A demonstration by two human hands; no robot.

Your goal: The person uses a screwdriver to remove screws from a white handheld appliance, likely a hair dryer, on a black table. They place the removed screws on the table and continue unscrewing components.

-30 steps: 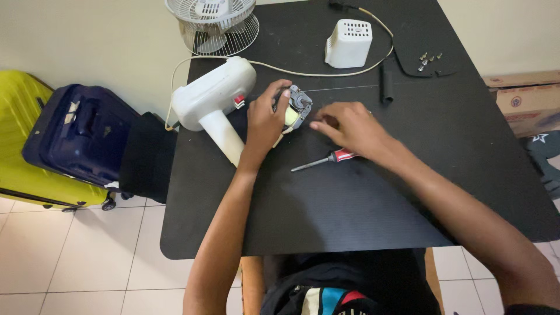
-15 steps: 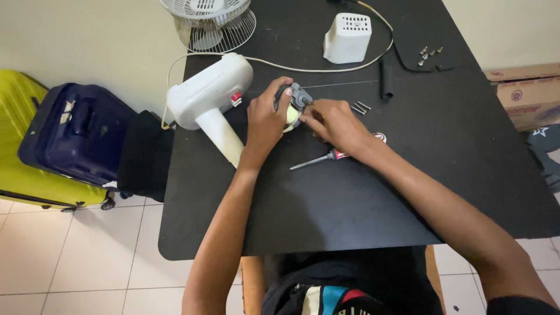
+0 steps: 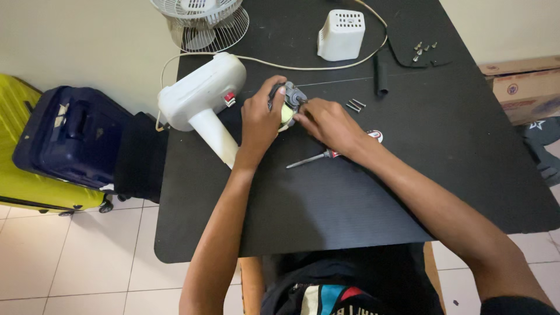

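The motor point(image 3: 287, 104), a small grey block with a pale yellow part showing, is sitting on the black table point(image 3: 326, 204) just right of the white fan body point(image 3: 201, 96), between the two hands. The left hand point(image 3: 259, 122) is reaching in from below with the forearm running straight up the table; its fingers are curling over the motor's left side and gripping it, the thumb pressing near the top. The right hand point(image 3: 329, 122) is coming in from the lower right, its arm lying diagonally across the table. Its fingertips are bunching together against the motor's right edge; whether they are pinching a small part there cannot be told.

One screwdriver point(image 3: 312, 158) is lying on the table just below the right wrist, apart from both hands. Two loose screws point(image 3: 354, 105) are lying just right of the right hand. Farther up, one white vented cover point(image 3: 340, 35) is standing upright, one cord point(image 3: 303, 65) is curving past it, and one fan grille point(image 3: 204, 22) is overhanging the top left corner. A few more screws point(image 3: 424, 50) are lying near the top right edge.
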